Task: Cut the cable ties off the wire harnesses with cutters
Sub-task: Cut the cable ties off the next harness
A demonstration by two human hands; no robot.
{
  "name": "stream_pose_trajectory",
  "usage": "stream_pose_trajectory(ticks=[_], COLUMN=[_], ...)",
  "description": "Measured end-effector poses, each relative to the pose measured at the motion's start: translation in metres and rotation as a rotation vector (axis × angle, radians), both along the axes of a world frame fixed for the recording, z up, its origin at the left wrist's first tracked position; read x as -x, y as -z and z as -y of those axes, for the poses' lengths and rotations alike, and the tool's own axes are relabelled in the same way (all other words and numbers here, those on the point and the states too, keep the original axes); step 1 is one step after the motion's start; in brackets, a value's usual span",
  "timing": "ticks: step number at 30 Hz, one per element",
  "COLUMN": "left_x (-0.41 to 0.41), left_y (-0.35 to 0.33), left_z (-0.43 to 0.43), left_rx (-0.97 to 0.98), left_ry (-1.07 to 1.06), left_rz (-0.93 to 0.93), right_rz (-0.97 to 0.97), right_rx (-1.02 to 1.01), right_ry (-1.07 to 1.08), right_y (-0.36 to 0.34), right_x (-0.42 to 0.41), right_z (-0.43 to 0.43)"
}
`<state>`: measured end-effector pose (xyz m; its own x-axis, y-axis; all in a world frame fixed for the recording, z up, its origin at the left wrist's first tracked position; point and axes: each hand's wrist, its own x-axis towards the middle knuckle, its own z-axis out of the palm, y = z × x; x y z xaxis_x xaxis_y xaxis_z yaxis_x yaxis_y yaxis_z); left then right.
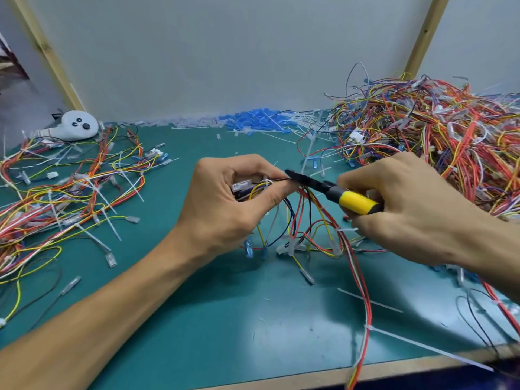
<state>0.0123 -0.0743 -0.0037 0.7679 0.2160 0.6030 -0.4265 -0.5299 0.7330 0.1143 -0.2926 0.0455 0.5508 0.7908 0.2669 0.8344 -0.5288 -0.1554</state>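
Fingers of the left hand curl round and pinch the harness at centre, its wires hanging to the green mat. The right hand grips the cutters, fingers wrapped round the yellow handle, black tip touching the pinched wires. Loose harnesses lie at 9 o'clock and a tangled pile at 2 o'clock. Blue sleeves heap at 12 o'clock against the grey wall. A wooden edge borders the mat at 6 o'clock.
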Motion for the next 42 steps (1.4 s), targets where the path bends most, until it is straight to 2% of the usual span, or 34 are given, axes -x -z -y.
stream_pose_trajectory(ticks=[7, 10, 12, 21, 24, 30, 42], left_x=[0.002, 0.001, 0.001, 0.001, 0.003, 0.003, 0.004], left_y=[-0.003, -0.003, -0.004, -0.003, -0.002, -0.004, -0.002], left_z=[-0.002, 0.000, -0.001, 0.002, 0.002, 0.003, 0.005], left_rx=[-0.006, -0.002, 0.009, -0.009, -0.008, -0.015, -0.018], left_ry=[-0.024, -0.019, -0.024, -0.011, -0.001, -0.004, -0.014], left_rz=[0.021, 0.013, 0.018, 0.013, 0.016, 0.025, 0.039], right_rz=[0.025, -0.055, 0.015, 0.002, 0.091, 0.134, 0.123], right_rx=[-0.055, -0.058, -0.034, -0.013, 0.016, 0.032, 0.039], right_ry=[-0.021, -0.011, -0.009, 0.005, -0.004, 0.007, 0.024], right_y=[0.000, 0.000, 0.001, 0.003, 0.004, 0.001, 0.001], right_x=[0.003, 0.005, 0.002, -0.005, -0.004, -0.003, -0.002], right_z=[-0.001, -0.003, -0.003, -0.001, 0.001, 0.001, 0.002])
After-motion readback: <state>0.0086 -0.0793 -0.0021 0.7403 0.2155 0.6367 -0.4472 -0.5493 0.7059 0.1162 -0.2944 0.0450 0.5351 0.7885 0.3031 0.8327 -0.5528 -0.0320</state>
